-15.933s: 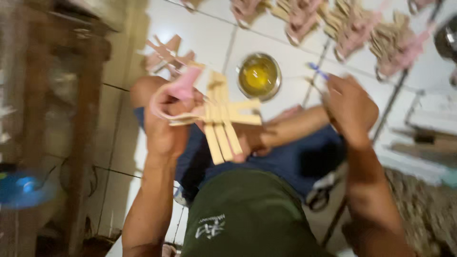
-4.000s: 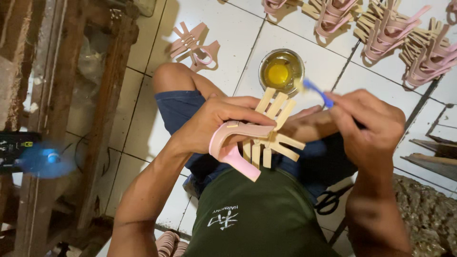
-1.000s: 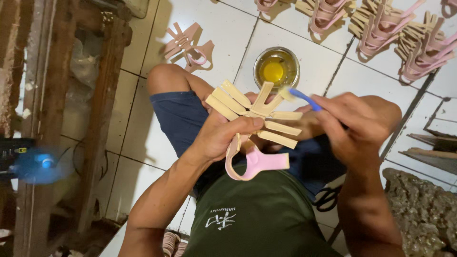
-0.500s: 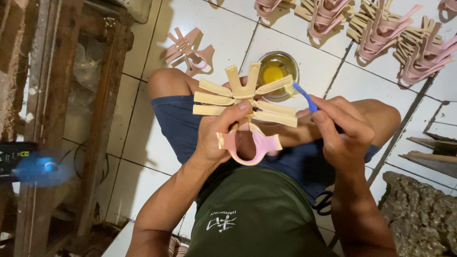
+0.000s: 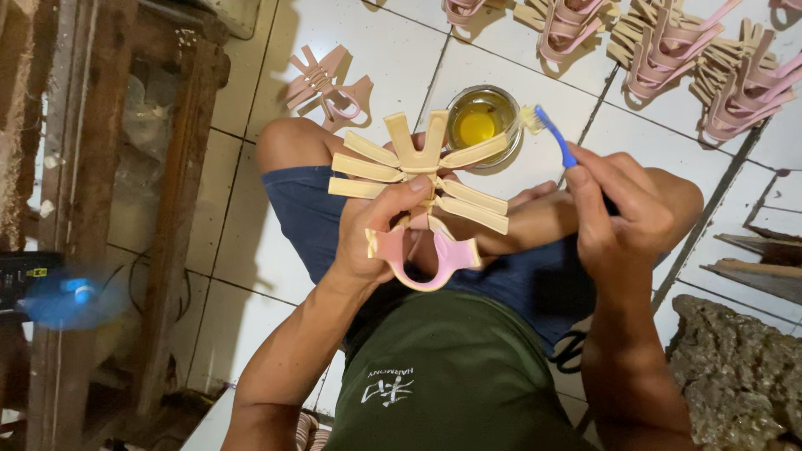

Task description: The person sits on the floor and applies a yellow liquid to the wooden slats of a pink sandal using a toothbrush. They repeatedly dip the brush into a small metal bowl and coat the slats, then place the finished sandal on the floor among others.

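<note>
A wooden slatted piece with a pink loop was held closed in the left hand, at centre. A blue brush, pinched in the right hand, hovered at two o'clock beside the glue tin. Gluing seemed underway; steady bristle placement on the slats would be called for.

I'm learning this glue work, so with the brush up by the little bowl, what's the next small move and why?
Probably dip the bristles of the blue-handled brush into the yellow liquid in the small metal bowl. The right hand holds the brush with its tip just beside the bowl's rim, while the left hand holds the slatted wooden piece with a pink ring up, facing the brush.
</note>
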Tool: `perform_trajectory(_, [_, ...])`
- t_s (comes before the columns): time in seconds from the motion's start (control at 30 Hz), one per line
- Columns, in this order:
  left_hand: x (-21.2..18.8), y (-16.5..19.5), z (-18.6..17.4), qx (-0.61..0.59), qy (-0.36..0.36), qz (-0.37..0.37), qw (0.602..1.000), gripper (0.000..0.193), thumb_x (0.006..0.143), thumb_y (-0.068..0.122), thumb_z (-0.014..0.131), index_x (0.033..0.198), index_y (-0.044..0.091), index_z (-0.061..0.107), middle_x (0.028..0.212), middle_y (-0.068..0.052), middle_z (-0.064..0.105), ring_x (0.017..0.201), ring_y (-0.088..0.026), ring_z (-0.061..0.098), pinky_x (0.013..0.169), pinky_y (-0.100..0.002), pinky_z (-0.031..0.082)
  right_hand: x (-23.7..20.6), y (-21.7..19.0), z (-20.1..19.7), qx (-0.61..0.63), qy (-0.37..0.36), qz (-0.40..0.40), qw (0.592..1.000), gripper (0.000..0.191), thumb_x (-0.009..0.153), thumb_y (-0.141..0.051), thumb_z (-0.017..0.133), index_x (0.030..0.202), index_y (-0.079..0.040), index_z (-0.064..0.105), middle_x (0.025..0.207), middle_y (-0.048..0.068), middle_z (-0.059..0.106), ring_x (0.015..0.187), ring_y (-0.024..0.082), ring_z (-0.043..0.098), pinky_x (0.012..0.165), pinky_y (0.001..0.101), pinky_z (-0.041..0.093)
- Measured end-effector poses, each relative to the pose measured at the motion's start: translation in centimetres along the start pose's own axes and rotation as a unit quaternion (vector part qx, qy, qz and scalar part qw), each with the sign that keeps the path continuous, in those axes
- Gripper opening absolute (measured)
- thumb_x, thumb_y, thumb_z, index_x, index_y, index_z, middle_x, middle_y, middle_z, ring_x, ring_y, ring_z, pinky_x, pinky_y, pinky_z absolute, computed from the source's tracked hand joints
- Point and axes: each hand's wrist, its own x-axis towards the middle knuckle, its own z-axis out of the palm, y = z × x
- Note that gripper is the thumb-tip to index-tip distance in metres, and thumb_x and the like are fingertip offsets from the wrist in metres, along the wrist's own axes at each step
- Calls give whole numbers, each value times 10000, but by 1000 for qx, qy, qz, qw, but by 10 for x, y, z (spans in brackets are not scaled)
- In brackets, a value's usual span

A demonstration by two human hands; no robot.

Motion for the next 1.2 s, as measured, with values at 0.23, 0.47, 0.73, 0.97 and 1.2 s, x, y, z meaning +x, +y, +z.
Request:
perform_trajectory(0.23, [0,-13,-18,-22,23,-14,999,421,1015,82,591,1386,-102,518,1173,-176,669,985,-278,678,870,-395,573,32,81,34,-66,-95,21,993,230,1043,-129,676,1244,-47,751,888,144,659,777,250,634,734,357,506])
perform_trajectory(0.47, [4,-39,-23,44,95,-5,994,339,1070,94,598,1298,-156,574,1069,-177,670,917,-256,661,788,-379,544,50,137,71,-299,-176,-54,936,157,1001,-231,673,1044,-121,776,895,180,671,743,393,655,656,502,525])
perform_trajectory(0.73, [21,-17,-7,51,49,48,996,420,1078,118,536,1441,-86,481,1140,-168,671,951,-228,655,848,-359,552,35,143,-16,-337,-102,-37,935,64,1052,-103,692,1063,-65,742,847,129,650,775,311,639,715,424,509])
perform_trajectory(0.97, [40,-27,25,80,-11,58,995,591,1049,93,556,1582,-72,362,1428,-150,593,1107,-197,610,875,-351,529,-10,58,-15,-25,52,-55,997,243,1025,82,669,1253,27,728,976,123,669,840,188,651,776,269,511])
perform_trajectory(1.2, [25,-28,19,77,1,65,995,566,1057,93,566,1569,-83,399,1414,-149,596,1104,-189,609,880,-361,538,-8,38,10,16,47,-84,995,276,1027,89,684,1293,28,718,977,136,668,824,189,658,732,269,514])
